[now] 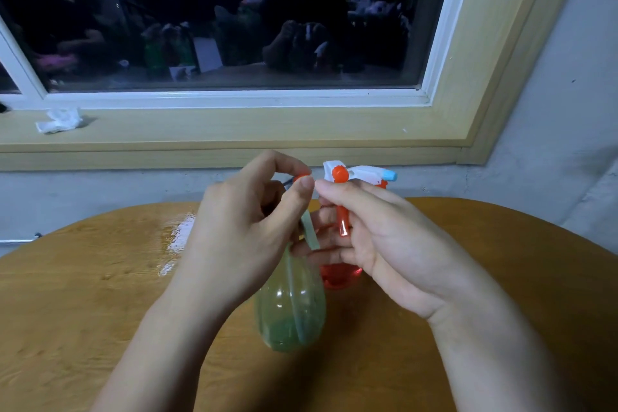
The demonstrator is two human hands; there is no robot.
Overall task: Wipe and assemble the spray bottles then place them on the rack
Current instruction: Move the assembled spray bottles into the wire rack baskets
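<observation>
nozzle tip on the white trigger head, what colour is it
The nozzle tip is light blue, seen best in the head view.

The round table (100, 294) is showing warm wood grain under a smooth, semi-gloss coat, and a patch on the table's far left part (177, 237) is glaring back white. At the table's middle, the green spray bottle (290, 308) is looking like thin translucent plastic, glossy, with a paler strip (309, 232) running down it. The red spray bottle (337, 276) is gleaming as clear red plastic, and its trigger head (359, 173) is looking like opaque white plastic with an orange knob (339, 174) and a light blue tip (389, 174). Beyond the table, the wall (551, 110) is looking matt grey and slightly rough. The window sill (234, 130) is showing a pale, matt wood-look surface with a crumpled white tissue (59, 120) of soft paper on it, and the window pane (200, 10) is reflecting as dark, glossy glass.
</observation>
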